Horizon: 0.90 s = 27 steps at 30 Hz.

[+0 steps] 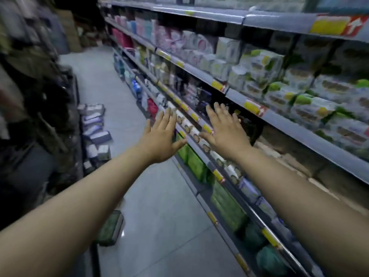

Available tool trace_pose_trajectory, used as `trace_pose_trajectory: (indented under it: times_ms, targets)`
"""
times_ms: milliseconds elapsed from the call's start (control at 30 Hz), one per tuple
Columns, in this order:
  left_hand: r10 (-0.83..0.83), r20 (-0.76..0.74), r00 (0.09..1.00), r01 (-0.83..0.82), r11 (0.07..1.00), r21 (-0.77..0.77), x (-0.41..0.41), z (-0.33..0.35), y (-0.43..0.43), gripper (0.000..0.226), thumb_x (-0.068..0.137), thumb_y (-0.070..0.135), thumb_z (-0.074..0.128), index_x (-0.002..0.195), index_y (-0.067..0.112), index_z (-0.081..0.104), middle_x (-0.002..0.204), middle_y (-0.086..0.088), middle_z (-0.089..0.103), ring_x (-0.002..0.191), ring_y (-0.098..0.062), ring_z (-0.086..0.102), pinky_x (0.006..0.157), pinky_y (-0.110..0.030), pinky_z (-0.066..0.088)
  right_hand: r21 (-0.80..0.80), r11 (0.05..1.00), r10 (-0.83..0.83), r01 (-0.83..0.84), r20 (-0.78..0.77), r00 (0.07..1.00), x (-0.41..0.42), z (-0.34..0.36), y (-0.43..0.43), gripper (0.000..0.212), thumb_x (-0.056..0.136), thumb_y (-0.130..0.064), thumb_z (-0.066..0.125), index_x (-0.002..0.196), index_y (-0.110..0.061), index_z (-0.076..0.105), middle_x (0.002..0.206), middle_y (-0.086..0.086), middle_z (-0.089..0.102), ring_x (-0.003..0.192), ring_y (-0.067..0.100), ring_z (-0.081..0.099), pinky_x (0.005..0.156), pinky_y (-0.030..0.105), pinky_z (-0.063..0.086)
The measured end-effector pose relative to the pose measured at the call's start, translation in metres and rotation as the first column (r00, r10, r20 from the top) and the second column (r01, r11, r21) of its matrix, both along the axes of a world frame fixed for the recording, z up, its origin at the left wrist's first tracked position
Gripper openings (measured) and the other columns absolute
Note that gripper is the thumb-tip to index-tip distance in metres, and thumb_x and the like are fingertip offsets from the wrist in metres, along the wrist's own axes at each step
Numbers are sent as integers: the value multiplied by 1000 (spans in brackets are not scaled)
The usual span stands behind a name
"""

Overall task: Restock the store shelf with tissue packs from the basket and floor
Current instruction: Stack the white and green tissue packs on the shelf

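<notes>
Tissue packs (pixel 95 124) | floor, left of left hand (pixel 159 136) | right hand (pixel 225 130) nearer shelf (pixel 299 133)

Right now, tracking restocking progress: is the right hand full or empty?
Empty: the right hand is spread open, fingers straight, holding nothing.

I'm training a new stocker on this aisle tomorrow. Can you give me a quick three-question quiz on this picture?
1. True or false: the left hand grips a tissue pack.
2. Where do the loose purple-and-white packs lie? A: on the floor, by the rack on the left. B: in a basket. C: on the top shelf.
3. Fill in: the price labels are mostly ___ in colour.

Key: 1 false, its fingers are straight and it holds nothing. 2 A. 3 yellow.
</notes>
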<state>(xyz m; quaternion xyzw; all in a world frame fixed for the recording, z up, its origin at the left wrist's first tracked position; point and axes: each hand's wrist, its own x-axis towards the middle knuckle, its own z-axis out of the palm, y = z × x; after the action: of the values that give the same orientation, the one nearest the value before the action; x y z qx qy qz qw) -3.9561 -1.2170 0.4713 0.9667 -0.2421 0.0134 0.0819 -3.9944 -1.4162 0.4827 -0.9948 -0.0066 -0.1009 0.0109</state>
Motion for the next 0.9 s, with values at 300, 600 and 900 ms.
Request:
trace_pose_trajectory:
  times_ms: [300,600,900]
  targets:
    - [291,-174,941,-285,957,57,86,-78,185,85,96,60,32,154,15,-10,160,-5,-21,148,-21,-15,117,-48,-4,107,974,217,-198,-200,955,125,-86,176,81,96,-63,31,156,-22,-5,163,4,-9,150,20,-9,120,45,0]
    - [518,-376,768,-513,850,123,115,-153,301,86,95,63,31,153,17,-13,159,-2,-25,147,-17,-20,118,-46,-8,99,902,425,-420,-368,827,212,-167,300,77,97,-59,31,156,-20,-1,164,7,-3,151,22,-5,120,44,1]
    - [671,-530,518,-688,695,208,190,-251,384,89,94,64,31,153,14,-14,159,-5,-26,147,-19,-21,118,-45,-9,104,741,609,-664,-521,598,329,-279,411,77,97,-58,31,156,-15,4,163,11,3,150,26,0,119,47,5]
